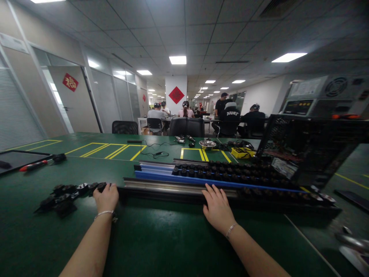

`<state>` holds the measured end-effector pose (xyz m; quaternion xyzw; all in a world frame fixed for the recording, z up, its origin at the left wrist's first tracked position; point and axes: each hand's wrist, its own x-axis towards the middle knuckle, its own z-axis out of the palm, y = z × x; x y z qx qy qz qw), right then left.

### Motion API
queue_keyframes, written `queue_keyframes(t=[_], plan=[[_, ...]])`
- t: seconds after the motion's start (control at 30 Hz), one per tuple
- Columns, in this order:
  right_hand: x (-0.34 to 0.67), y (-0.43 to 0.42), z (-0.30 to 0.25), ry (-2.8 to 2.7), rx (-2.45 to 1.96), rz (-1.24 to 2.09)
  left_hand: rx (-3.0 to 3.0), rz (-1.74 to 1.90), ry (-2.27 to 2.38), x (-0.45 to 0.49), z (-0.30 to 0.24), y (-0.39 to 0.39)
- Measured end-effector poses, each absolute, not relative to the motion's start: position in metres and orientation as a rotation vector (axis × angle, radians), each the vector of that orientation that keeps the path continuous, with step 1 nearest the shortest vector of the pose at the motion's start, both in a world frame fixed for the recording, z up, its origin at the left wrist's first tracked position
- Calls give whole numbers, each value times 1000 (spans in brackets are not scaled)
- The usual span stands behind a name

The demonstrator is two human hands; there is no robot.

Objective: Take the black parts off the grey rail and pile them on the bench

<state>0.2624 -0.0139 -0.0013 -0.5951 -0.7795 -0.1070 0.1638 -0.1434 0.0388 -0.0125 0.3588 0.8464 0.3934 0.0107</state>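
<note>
My left hand (106,199) has its fingers closed around a small black part (101,187) at the right end of a loose cluster of black parts (62,198), some with silvery or white faces. The nearest metal-faced black rail (164,187) lies lengthwise in front of me, its left end just right of that hand. My right hand (217,207) rests on this rail's near edge, fingers stretched out. Rows of black parts fill the rail's right portion. Right behind it lies a blue rail (161,176), with similar black parts (196,172) along it.
An opened computer case (311,150) stands at the right, a power supply unit (319,94) on top. A metal bowl (207,144), a yellow item (243,152) and cables lie farther back. At left are a red-handled tool (34,166) and a dark tray (17,161). People sit beyond the table.
</note>
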Motion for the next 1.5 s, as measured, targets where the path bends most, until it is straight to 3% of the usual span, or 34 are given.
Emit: queue_keyframes(t=[0.47, 0.67, 0.87, 1.13, 1.27, 1.5], plan=[[262, -14, -1, -2220, -1719, -280, 664, 935, 2682, -167, 2, 25], [262, -15, 2, -2233, -1730, -277, 560, 1197, 2726, -172, 0, 19], [261, -14, 1, -2230, -1732, -279, 1217, 1543, 2767, -116, 17, 16], [267, -11, 6, -2181, -1648, -255, 2549, 966, 2046, -4, 7, 17], [288, -3, 15, -1907, -1735, -373, 2687, 733, 1841, 9, -1, 10], [312, 6, 13, -1658, -2039, -486, 2688, 724, 1812, 0, 2, 13]])
